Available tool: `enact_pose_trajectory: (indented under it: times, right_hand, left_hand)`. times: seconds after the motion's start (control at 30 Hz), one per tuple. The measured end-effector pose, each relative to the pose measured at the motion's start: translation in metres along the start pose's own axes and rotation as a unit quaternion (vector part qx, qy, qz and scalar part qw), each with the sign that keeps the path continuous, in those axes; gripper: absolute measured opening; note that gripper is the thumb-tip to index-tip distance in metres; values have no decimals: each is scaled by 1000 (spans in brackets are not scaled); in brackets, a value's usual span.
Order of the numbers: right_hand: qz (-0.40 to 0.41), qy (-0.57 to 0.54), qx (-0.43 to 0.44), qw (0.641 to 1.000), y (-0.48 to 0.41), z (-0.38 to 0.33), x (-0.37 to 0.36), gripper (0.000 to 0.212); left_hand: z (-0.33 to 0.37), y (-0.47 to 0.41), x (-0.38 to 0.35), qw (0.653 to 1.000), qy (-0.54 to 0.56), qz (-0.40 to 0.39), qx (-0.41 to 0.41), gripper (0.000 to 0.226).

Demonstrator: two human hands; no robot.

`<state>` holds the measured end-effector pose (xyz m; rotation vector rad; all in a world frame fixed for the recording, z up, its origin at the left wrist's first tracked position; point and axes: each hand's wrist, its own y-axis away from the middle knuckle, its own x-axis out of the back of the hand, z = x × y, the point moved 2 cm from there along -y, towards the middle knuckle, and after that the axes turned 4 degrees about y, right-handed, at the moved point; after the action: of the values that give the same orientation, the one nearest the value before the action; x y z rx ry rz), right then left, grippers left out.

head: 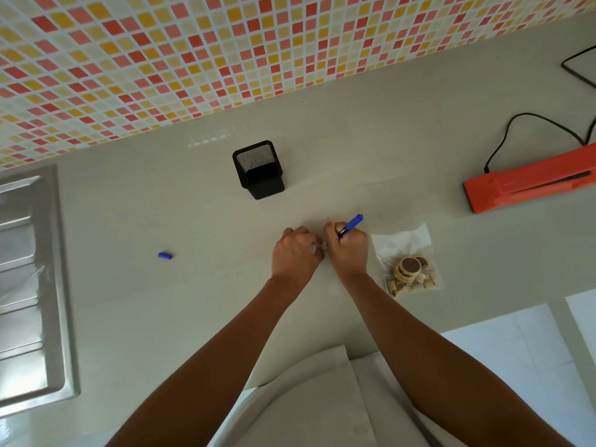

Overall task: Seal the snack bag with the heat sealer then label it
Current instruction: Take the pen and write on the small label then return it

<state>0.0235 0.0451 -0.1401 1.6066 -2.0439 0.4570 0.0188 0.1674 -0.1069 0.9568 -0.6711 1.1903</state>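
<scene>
While R hand (348,250) grips a blue pen (351,225) w/ curled fingers, L hand (295,253) pinches a small shiny bit (316,247) (can't tell what). Snack bag (408,259) lies beside R hand.

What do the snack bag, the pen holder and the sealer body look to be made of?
The snack bag looks like thin clear plastic film, glossy: the biscuits show through. The pen holder seems black metal mesh, matte: a fine grid shows on its wall. The heat sealer looks like orange moulded plastic, smooth, dull sheen.
</scene>
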Motion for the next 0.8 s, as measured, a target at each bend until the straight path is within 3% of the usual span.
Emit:
enact_pose_trajectory:
  times: [0.8]
  right_hand:
    - [10,-24,-49,998,0,-1,3,51]
  left_hand:
    - [3,2,4,1000,-1,-6,-6,10]
